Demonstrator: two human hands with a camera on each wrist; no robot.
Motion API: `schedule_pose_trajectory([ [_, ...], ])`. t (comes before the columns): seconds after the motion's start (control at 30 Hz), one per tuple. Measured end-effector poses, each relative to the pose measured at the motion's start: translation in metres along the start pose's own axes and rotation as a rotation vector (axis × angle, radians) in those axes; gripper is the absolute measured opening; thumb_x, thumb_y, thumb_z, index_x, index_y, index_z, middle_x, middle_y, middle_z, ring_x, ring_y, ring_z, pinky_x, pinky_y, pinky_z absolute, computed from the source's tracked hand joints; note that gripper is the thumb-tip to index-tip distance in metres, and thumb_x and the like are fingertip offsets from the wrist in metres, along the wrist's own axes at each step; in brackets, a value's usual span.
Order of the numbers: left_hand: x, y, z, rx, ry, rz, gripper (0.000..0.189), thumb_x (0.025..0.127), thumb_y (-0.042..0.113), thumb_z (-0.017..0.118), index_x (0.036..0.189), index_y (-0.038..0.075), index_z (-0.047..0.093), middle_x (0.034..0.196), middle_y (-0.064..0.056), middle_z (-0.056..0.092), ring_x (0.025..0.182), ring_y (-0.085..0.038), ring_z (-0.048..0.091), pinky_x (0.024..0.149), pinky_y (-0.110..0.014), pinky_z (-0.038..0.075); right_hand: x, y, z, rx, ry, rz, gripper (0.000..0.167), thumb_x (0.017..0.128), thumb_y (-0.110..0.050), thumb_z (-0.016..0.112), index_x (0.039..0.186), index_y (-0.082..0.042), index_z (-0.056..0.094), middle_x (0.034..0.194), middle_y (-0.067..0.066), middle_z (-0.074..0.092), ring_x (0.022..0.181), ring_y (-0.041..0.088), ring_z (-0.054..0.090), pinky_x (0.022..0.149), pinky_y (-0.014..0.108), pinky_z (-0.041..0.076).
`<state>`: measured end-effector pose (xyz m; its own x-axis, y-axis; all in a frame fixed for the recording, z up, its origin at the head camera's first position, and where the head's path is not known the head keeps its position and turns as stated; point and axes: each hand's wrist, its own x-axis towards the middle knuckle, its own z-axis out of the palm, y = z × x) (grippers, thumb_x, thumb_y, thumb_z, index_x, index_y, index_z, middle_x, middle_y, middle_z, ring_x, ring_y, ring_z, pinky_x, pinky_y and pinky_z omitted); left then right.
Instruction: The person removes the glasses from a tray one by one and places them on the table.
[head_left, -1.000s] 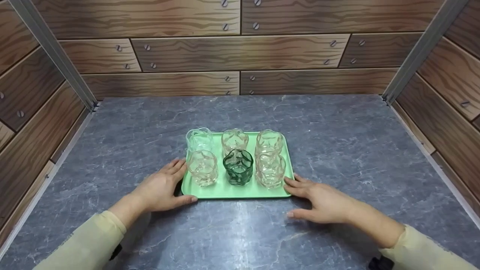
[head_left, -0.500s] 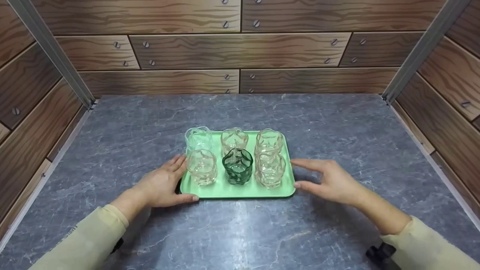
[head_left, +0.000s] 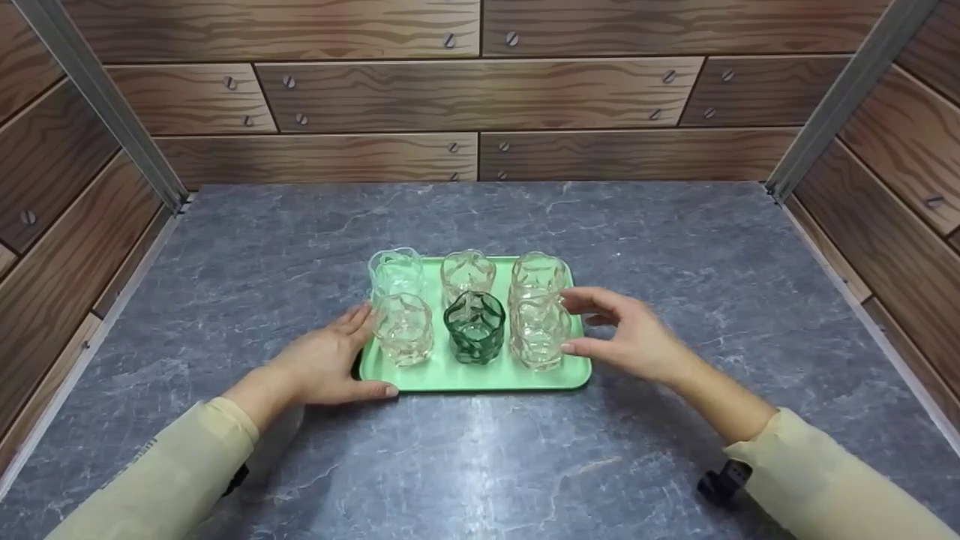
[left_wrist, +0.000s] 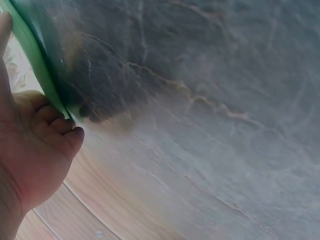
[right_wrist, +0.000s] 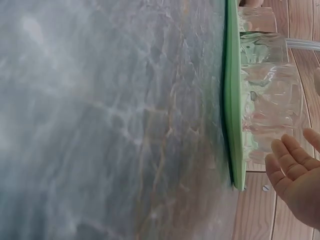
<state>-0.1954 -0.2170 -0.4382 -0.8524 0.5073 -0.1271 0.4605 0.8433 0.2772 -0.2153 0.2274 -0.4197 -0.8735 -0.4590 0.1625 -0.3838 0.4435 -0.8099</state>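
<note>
A light green tray point(head_left: 457, 379) lies on the table and bears several wavy-rimmed glasses, all upright. In its front row are a clear glass point(head_left: 403, 330) at left, a dark green glass point(head_left: 475, 328) in the middle and another clear glass point(head_left: 539, 334) at right. My left hand point(head_left: 322, 364) rests against the tray's left side, its thumb along the front edge. At the front right glass, my right hand point(head_left: 630, 330) has its thumb and fingers spread by the right side. The right wrist view shows those fingers point(right_wrist: 287, 160) loosely bent beside the glass; contact is unclear.
Behind stand a bluish clear glass point(head_left: 396, 274) and two clear glasses, the middle one point(head_left: 466, 271) and the right one point(head_left: 537, 271). The grey marbled table point(head_left: 480, 465) is enclosed by wood-patterned walls point(head_left: 480, 94) and metal corner posts point(head_left: 817, 105).
My right hand has left the tray's front right corner, lifted, and moved over the tray to the front right glass. My left hand stays at the tray's left side.
</note>
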Motion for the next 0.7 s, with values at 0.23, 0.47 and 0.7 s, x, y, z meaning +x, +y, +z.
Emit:
schedule_pose_trajectory([
  [0.23, 0.002, -0.001, 0.002, 0.004, 0.005, 0.007, 0.125, 0.087, 0.082, 0.064, 0.168, -0.001, 0.017, 0.171, -0.03, 0.017, 0.157, -0.046, 0.023, 0.122, -0.06, 0.032, 0.007, 0.005, 0.012, 0.034, 0.014, 0.051, 0.073, 0.083, -0.024, 0.094, 0.146, -0.005, 0.061, 0.14, 0.011, 0.067, 0.125, 0.03, 0.064, 0.107, 0.052, 0.053],
  [0.47, 0.001, -0.002, 0.004, -0.006, 0.007, -0.004, 0.125, 0.087, 0.083, 0.063, 0.168, 0.0, 0.016, 0.17, -0.03, 0.017, 0.156, -0.047, 0.023, 0.122, -0.061, 0.032, 0.009, 0.004, 0.02, 0.052, 0.023, 0.063, 0.082, 0.077, -0.025, 0.098, 0.145, -0.004, 0.058, 0.134, 0.011, 0.067, 0.12, 0.029, 0.065, 0.104, 0.051, 0.054],
  [0.7, 0.0, -0.001, 0.004, -0.003, 0.004, -0.016, 0.125, 0.087, 0.083, 0.063, 0.169, 0.001, 0.016, 0.171, -0.029, 0.016, 0.156, -0.048, 0.023, 0.121, -0.063, 0.032, 0.012, 0.001, 0.025, 0.012, 0.001, 0.026, 0.089, 0.074, -0.023, 0.099, 0.15, -0.006, 0.057, 0.127, 0.013, 0.067, 0.116, 0.029, 0.063, 0.101, 0.051, 0.055],
])
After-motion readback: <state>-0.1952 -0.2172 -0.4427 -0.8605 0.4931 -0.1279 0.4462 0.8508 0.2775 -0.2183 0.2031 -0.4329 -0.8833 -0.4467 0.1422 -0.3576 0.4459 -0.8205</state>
